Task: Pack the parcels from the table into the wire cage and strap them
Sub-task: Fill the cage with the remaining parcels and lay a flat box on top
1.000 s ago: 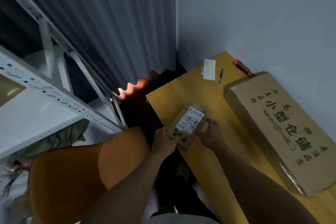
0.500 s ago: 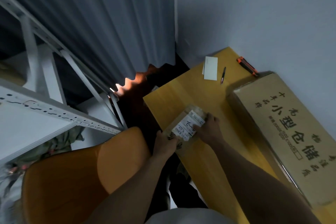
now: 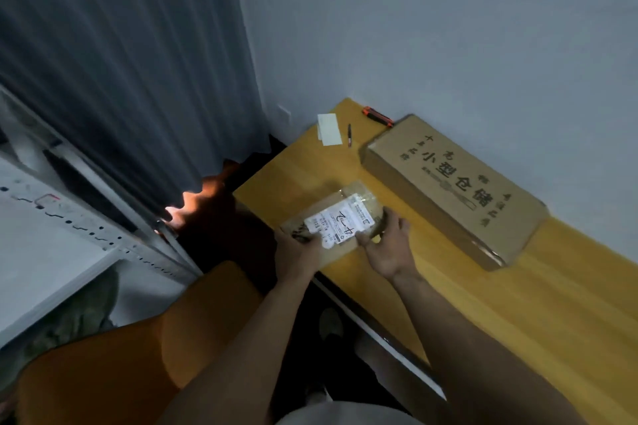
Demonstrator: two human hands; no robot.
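Note:
A small brown parcel (image 3: pixel 348 207) with a white shipping label lies at the near left edge of the yellow wooden table (image 3: pixel 518 304). My left hand (image 3: pixel 298 248) grips its near left corner, thumb on top. My right hand (image 3: pixel 388 245) holds its right side, thumb on the label edge and fingers curled around the far side. A long flat cardboard box (image 3: pixel 452 183) with printed characters lies further right along the wall. No wire cage is in view.
An orange chair (image 3: pixel 138 362) stands below left of the table. A white metal shelving rack (image 3: pixel 79 228) is at the left, a grey curtain behind it. A white paper slip (image 3: pixel 329 129), a pen (image 3: pixel 349 134) and an orange cutter (image 3: pixel 378 115) lie at the table's far end.
The view has tilted up and shifted. Both hands stay on the small parcel, which sits a little further onto the table.

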